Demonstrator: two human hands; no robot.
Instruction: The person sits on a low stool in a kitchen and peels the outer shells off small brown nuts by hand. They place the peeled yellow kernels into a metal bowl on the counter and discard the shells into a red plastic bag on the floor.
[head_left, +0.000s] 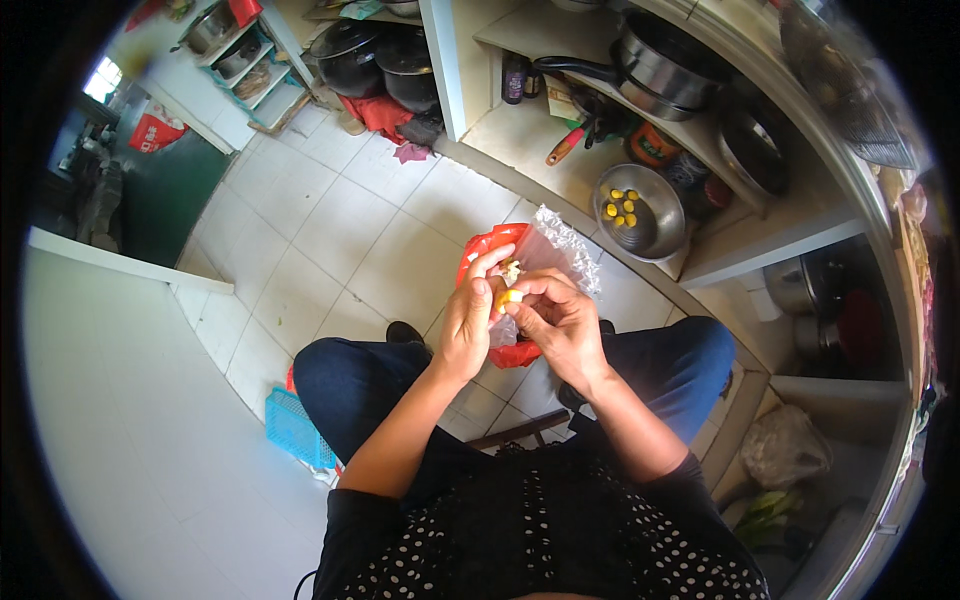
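Note:
My right hand (559, 311) pinches a small yellow piece of food (509, 301), perhaps a peeled chestnut, between thumb and fingers. Close against its left side is my left hand (466, 322), thumb raised and index finger stretched forward. Its other fingers are partly hidden, so whether they also grip the piece is unclear. Below both hands, between the knees, is a container lined with a red plastic bag (517, 355). Pale scraps (511, 268) show just beyond the left fingers. A clear plastic bag with a crinkled white edge (566, 244) lies over the container's far right side.
A metal bowl (660, 193) with several yellow pieces (621, 207) sits on the low cabinet shelf at right. Above it are pans (660, 67) and a red-handled utensil (568, 144). A blue plastic basket (296, 427) stands by my left knee. Large black pots (409, 71) are farther ahead.

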